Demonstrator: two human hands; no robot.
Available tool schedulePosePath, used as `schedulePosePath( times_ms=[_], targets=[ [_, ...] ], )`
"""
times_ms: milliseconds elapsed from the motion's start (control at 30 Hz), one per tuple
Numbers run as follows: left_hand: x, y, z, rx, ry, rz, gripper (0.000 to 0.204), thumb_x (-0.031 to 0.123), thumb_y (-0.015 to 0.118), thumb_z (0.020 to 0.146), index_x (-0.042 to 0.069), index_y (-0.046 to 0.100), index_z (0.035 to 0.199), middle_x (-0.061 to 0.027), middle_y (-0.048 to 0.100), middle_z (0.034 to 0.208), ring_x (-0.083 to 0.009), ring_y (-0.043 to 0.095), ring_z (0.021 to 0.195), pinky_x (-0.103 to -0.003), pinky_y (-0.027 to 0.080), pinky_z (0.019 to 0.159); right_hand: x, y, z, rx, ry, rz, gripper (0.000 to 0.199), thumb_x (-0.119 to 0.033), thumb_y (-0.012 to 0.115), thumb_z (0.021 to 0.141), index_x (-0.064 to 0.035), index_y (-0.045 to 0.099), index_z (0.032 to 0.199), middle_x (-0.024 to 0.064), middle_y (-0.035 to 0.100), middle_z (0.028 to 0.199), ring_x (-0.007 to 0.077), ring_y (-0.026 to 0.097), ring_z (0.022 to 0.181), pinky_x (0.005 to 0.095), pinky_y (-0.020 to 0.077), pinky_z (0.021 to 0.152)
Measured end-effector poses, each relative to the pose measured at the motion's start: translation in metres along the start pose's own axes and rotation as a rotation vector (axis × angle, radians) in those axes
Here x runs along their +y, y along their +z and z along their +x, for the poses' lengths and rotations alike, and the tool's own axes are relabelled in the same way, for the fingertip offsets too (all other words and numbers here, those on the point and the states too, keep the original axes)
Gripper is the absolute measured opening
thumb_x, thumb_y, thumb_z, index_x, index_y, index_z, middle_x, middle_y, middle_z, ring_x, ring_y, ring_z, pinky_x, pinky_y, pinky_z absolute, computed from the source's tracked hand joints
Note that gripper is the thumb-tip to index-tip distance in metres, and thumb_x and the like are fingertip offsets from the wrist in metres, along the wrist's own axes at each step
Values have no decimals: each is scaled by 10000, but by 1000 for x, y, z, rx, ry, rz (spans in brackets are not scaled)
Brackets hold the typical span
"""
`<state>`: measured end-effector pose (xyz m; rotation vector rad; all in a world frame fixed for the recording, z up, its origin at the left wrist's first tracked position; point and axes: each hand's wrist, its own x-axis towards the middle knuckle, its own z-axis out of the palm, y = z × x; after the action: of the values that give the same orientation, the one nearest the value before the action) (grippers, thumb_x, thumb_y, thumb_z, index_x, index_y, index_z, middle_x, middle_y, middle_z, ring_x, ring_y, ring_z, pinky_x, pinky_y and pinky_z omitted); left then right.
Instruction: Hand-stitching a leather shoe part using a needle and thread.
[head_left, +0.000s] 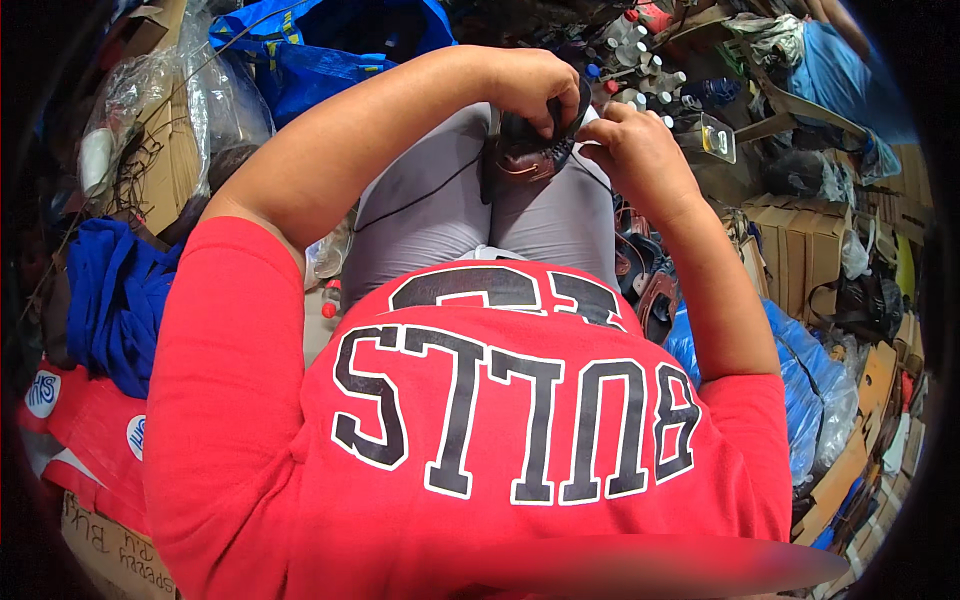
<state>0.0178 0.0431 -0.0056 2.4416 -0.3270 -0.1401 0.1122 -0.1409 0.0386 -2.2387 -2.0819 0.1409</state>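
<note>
A dark brown leather shoe [520, 155] rests between my knees on my grey trousers. My left hand [530, 85] is closed over the shoe's top, fingers curled down onto it. My right hand [635, 150] is beside the shoe on its right, fingers pinched on a thin black thread [420, 198] that trails left across my thigh. Part of the shoe is hidden under my left hand.
Cardboard boxes [800, 240] and blue plastic bags [810, 390] crowd the right. More dark shoes [650, 280] lie by my right leg. A blue cloth [115, 300] and clear plastic bags [200, 100] fill the left. Small white bottles [640, 70] stand ahead.
</note>
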Motion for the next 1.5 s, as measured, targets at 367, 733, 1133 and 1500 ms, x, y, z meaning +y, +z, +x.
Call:
schedulePosePath(
  times_ms=[367,733,1133,1500],
  targets=[
    [-3,35,-26,384,-70,-224,171,101,774,696,85,730,860,-56,612,858,-205,618,805,-298,493,718,1,22,-16,94,165,420,151,-93,681,762,-94,656,910,106,586,806,300,605,749,381,477,649],
    [3,33,-30,307,-293,-310,142,137,693,810,67,722,930,-67,610,871,-192,608,855,-292,476,772,-1,55,-25,294,133,475,157,-81,687,757,-142,658,898,71,548,742,286,537,688,375,428,620],
    [-2,29,-27,105,-193,-450,300,65,620,840,118,677,1129,-53,483,823,-190,506,807,-288,410,772,-7,41,-24,305,42,337,143,-99,705,736,-152,694,868,59,530,688,274,535,650,374,435,591],
    [5,16,-18,2,-217,-240,268,80,667,769,66,689,1036,-122,539,877,-275,560,857,-351,445,771,-30,-15,16,-155,-123,-150,172,-1,533,744,-60,679,814,110,592,845,296,601,809,403,453,751]
  ],
)
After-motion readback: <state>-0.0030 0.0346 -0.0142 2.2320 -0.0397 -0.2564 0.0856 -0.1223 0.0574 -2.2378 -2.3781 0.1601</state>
